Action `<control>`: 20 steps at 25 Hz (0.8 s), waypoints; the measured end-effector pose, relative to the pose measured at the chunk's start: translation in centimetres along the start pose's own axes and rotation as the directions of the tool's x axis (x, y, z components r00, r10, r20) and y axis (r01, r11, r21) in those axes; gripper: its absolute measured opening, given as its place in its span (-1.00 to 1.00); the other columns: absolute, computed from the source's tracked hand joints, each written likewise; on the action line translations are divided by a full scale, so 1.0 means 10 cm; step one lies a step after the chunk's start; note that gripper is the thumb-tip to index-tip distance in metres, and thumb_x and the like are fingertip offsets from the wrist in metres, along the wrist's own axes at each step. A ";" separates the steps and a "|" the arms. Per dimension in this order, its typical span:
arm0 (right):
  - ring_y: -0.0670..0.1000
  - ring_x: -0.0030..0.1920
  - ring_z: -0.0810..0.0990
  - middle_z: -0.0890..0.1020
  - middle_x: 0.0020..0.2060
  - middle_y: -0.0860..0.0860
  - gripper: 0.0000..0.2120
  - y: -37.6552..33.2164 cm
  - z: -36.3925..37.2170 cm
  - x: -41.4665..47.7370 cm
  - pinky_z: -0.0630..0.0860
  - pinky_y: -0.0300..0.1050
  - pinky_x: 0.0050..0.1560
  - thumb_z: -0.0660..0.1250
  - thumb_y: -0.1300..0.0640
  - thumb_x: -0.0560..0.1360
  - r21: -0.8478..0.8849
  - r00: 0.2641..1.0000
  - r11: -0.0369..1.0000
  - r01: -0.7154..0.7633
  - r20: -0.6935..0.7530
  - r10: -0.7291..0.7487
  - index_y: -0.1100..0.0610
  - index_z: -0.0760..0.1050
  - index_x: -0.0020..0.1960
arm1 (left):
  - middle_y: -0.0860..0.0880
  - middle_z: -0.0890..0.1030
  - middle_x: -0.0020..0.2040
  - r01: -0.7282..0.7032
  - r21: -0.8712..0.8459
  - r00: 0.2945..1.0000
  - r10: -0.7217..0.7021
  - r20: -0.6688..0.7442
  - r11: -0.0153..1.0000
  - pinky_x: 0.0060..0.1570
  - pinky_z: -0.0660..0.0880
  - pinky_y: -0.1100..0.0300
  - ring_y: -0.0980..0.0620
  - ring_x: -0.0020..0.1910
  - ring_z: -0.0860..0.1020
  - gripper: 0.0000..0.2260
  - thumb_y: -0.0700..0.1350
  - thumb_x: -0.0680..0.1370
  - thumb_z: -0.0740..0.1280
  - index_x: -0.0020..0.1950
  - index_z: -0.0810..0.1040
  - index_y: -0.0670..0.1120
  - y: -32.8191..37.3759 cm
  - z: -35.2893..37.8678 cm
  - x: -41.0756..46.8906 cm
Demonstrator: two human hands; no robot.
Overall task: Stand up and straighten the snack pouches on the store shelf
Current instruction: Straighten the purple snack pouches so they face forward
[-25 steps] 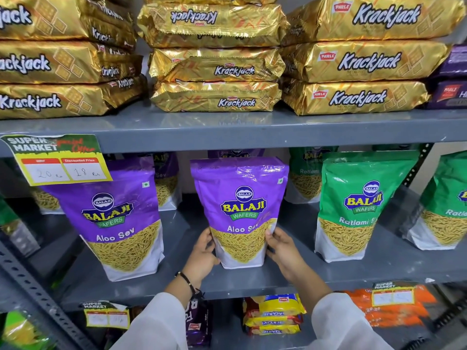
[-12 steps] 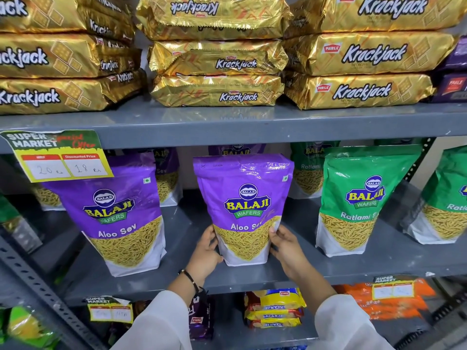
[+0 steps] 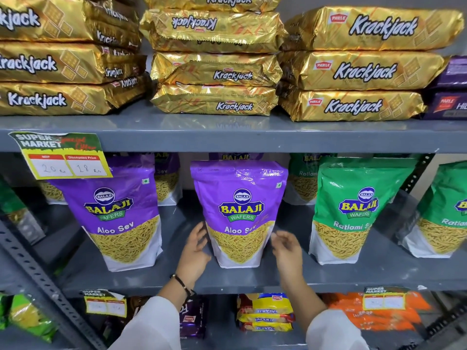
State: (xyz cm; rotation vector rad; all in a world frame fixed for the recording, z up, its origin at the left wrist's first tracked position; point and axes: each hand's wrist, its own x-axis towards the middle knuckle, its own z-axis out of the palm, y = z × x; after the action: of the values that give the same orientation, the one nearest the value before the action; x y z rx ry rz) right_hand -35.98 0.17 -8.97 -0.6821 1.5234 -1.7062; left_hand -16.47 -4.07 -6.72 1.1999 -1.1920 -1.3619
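Note:
A purple Aloo Sev pouch (image 3: 238,210) stands upright at the middle of the grey shelf (image 3: 252,281). My left hand (image 3: 194,251) is just beside its lower left edge, fingers spread and holding nothing. On the other side, my right hand (image 3: 286,248) hovers by the lower right corner, blurred, fingers apart and slightly off the pouch. Another purple Aloo Sev pouch (image 3: 118,218) stands to the left, leaning a little. A green Ratlami Sev pouch (image 3: 353,210) stands to the right, and a second green pouch (image 3: 447,213) is at the far right edge.
More purple and green pouches stand behind in the back row (image 3: 166,178). Gold Krackjack packs (image 3: 217,72) are stacked on the shelf above. A price tag (image 3: 60,155) hangs from that shelf's edge. Biscuit packs (image 3: 265,311) lie on the shelf below. A slotted upright (image 3: 38,276) runs diagonally at left.
Both hands held the middle purple pouch at its lower sides; now they have let go and drawn slightly away. The pouch stays standing upright.

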 end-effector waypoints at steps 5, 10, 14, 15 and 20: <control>-0.03 -0.32 0.48 0.55 -0.36 0.03 -0.83 -0.06 0.19 -0.54 0.43 -0.20 -0.25 0.23 0.32 0.38 0.009 0.956 0.977 0.213 0.205 -0.210 0.11 0.49 -0.30 | 0.07 0.69 -0.43 -0.171 -0.069 0.942 0.143 -0.303 0.983 -0.33 0.55 0.34 0.17 -0.37 0.64 -0.53 -0.55 0.42 0.06 -0.33 0.60 -0.10 0.00 -0.37 -0.21; -0.18 -0.47 0.52 0.58 -0.41 0.01 -0.73 0.00 0.95 -0.76 0.46 -0.30 -0.33 0.19 0.47 0.45 0.036 0.880 0.999 -0.011 0.476 -0.007 0.12 0.47 -0.20 | 0.12 0.63 -0.52 -0.297 -0.172 0.773 0.131 -0.620 0.939 -0.36 0.53 0.39 0.24 -0.47 0.58 -0.69 -0.46 0.38 0.12 -0.34 0.49 -0.10 0.24 -1.20 -0.25; -0.11 -0.18 0.51 0.51 0.00 0.09 -0.67 0.08 1.52 -0.66 0.36 -0.29 -0.24 0.16 0.41 0.49 -0.009 0.835 0.987 -0.160 0.532 0.140 0.13 0.41 0.18 | 0.05 0.55 -0.19 -0.240 -0.156 0.712 0.064 -0.700 0.958 -0.32 0.41 0.44 0.13 -0.22 0.50 -0.79 -0.37 0.49 0.16 -0.02 0.46 -0.10 0.30 -1.81 -0.10; -0.08 -0.07 0.49 0.48 0.06 0.06 -0.62 0.10 1.63 -0.64 0.34 -0.26 -0.20 0.15 0.38 0.51 -0.008 0.823 0.981 -0.195 0.542 0.169 0.13 0.36 0.29 | 0.04 0.55 -0.14 -0.209 -0.213 0.761 0.022 -0.648 0.954 -0.38 0.42 0.49 0.20 -0.27 0.53 -0.80 -0.29 0.54 0.14 0.08 0.45 -0.09 0.33 -1.86 -0.06; -0.07 0.19 0.39 0.44 0.18 -0.05 -0.59 0.25 2.14 -0.54 0.28 -0.12 0.15 0.18 0.16 0.55 -0.083 0.797 0.976 -0.202 0.565 0.213 0.01 0.27 0.38 | 0.20 0.68 -0.37 0.062 -0.428 0.946 -0.190 -0.262 0.902 -0.34 0.52 0.26 0.20 -0.33 0.60 -0.80 0.03 0.57 0.11 0.05 0.49 0.06 0.32 -2.24 0.13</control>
State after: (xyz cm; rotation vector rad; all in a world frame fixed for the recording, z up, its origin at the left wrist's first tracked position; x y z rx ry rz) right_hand -15.42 -8.20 -7.70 -0.9032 1.1312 -1.1715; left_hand 5.87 -7.56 -4.76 1.1352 -0.5780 -1.3836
